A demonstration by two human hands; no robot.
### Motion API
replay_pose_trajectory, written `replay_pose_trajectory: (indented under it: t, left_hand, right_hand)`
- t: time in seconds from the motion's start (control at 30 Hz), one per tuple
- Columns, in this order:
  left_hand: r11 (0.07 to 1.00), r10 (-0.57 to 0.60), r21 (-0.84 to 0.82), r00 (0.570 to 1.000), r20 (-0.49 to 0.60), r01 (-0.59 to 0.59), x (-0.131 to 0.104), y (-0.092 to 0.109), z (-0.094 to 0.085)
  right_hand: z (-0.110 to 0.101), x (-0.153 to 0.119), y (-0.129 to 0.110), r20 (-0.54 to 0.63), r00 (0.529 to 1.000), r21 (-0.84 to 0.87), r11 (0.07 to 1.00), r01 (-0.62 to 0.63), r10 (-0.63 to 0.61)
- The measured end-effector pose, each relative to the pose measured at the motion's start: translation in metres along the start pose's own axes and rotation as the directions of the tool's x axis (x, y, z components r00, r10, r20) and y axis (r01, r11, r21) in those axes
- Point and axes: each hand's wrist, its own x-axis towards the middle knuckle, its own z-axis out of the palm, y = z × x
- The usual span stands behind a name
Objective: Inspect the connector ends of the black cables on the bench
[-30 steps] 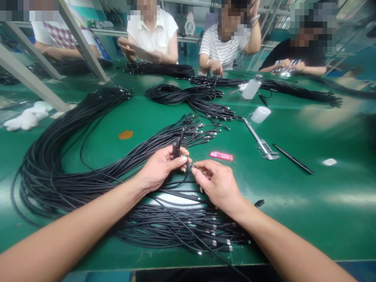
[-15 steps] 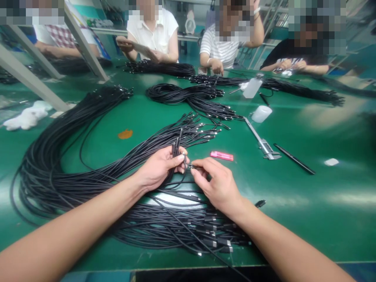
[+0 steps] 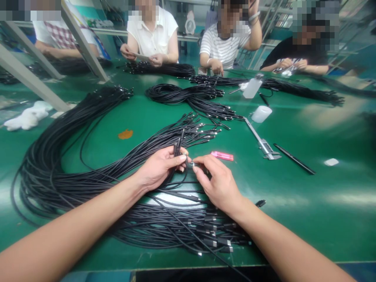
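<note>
Left hand (image 3: 160,166), slim cables (image 3: 177,149), glossy table (image 3: 296,211)

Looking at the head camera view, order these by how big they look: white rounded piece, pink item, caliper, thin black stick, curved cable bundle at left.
1. Cable bundle, clearly largest
2. Caliper and black stick: similar lengths, so unranked
3. Pink item
4. White piece

The left fingers (image 3: 177,161) hold black cable ends (image 3: 178,145); at their three o'clock, the right fingers (image 3: 206,161) pinch a small shiny piece (image 3: 192,164). A caliper (image 3: 266,149) lies at two o'clock on the green tabletop (image 3: 317,223).
</note>
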Motion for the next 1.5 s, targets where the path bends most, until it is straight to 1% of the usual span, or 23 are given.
replay_pose_trajectory:
  t: [0.1, 0.17, 0.23, 0.3, 0.4, 0.5, 0.57, 0.63, 0.7, 0.77, 0.83, 0.9, 0.97, 1.1, 1.17, 1.2, 1.27, 1.33, 1.4, 1.5]
  left_hand:
    - [1.0, -0.003, -0.01, 0.999, -0.042, 0.002, 0.0, 0.001, 0.001]
    - [0.999, -0.024, -0.026, 0.998, -0.057, 0.023, 0.0, 0.002, 0.001]
    - [0.998, -0.048, -0.046, 0.997, -0.064, 0.045, 0.0, 0.002, 0.0]
    - [0.997, -0.052, -0.061, 0.996, -0.066, 0.048, 0.0, 0.002, -0.001]
    - [0.996, -0.04, -0.082, 0.997, -0.068, 0.034, 0.001, 0.002, -0.003]
    - [0.995, -0.031, -0.101, 0.998, -0.054, 0.025, 0.001, 0.001, -0.003]
    - [0.995, -0.025, -0.1, 0.999, -0.033, 0.021, 0.001, 0.001, -0.003]
    - [0.995, -0.02, -0.093, 1.0, -0.012, 0.019, 0.0, 0.002, -0.002]
    - [0.996, -0.012, -0.088, 1.0, -0.004, 0.011, -0.001, 0.002, -0.001]
    - [0.996, -0.014, -0.084, 1.0, 0.003, 0.014, -0.002, 0.003, 0.0]
    - [0.996, -0.036, -0.075, 0.999, 0.02, 0.037, -0.003, 0.004, 0.002]
    - [0.996, -0.065, -0.063, 0.997, 0.034, 0.067, -0.004, 0.003, 0.003]
    - [0.995, -0.093, -0.044, 0.995, 0.034, 0.095, -0.003, 0.002, 0.004]
    - [0.992, -0.123, -0.022, 0.992, -0.009, 0.123, -0.002, 0.001, 0.003]
    - [0.995, -0.1, -0.017, 0.994, -0.038, 0.1, -0.002, 0.001, 0.002]
    - [0.996, -0.085, -0.006, 0.995, -0.047, 0.085, -0.003, 0.002, 0.002]
    - [0.997, -0.064, 0.03, 0.997, -0.053, 0.066, -0.004, 0.005, 0.001]
    - [0.995, -0.07, 0.075, 0.997, -0.041, 0.073, -0.006, 0.008, 0.0]
    - [0.989, -0.089, 0.115, 0.996, -0.032, 0.092, -0.007, 0.011, -0.001]
    - [0.984, -0.1, 0.146, 0.994, -0.048, 0.106, -0.008, 0.015, -0.001]
  right_hand:
    - [-0.012, 0.007, 0.014, -0.015, 1.0, -0.071, 0.997, -0.004, 0.003]
    - [-0.028, 0.013, 0.035, -0.054, 0.997, -0.202, 0.977, -0.063, 0.053]
    - [-0.046, 0.018, 0.063, -0.117, 0.979, -0.378, 0.905, -0.198, 0.165]
    - [-0.061, 0.019, 0.092, -0.135, 0.952, -0.505, 0.808, -0.303, 0.273]
    - [-0.074, 0.015, 0.122, -0.096, 0.91, -0.624, 0.688, -0.37, 0.403]
    - [-0.077, 0.011, 0.132, -0.092, 0.89, -0.688, 0.618, -0.381, 0.446]
    - [-0.076, 0.012, 0.128, -0.109, 0.894, -0.7, 0.605, -0.38, 0.435]
    - [-0.073, 0.015, 0.119, -0.135, 0.909, -0.664, 0.645, -0.379, 0.395]
    - [-0.068, 0.018, 0.104, -0.147, 0.933, -0.555, 0.754, -0.352, 0.328]
    - [-0.061, 0.021, 0.087, -0.133, 0.959, -0.386, 0.878, -0.282, 0.249]
    - [-0.053, 0.021, 0.07, -0.124, 0.974, -0.23, 0.949, -0.213, 0.189]
    - [-0.045, 0.019, 0.058, -0.119, 0.981, -0.13, 0.977, -0.17, 0.155]
    - [-0.039, 0.017, 0.049, -0.086, 0.987, -0.064, 0.988, -0.143, 0.137]
    - [-0.032, 0.014, 0.036, 0.061, 0.996, 0.013, 0.997, -0.071, 0.07]
    - [-0.03, 0.013, 0.027, 0.175, 0.984, 0.04, 0.999, -0.036, 0.028]
    - [-0.03, 0.012, 0.022, 0.243, 0.97, 0.054, 0.998, -0.021, 0.008]
    - [-0.028, 0.009, 0.013, 0.374, 0.927, 0.075, 0.997, 0.008, -0.035]
    - [-0.027, 0.007, 0.005, 0.464, 0.883, 0.082, 0.996, 0.04, -0.074]
    - [-0.026, 0.005, 0.0, 0.5, 0.86, 0.096, 0.993, 0.063, -0.103]
    - [-0.027, 0.004, -0.006, 0.51, 0.852, 0.154, 0.987, 0.047, -0.12]
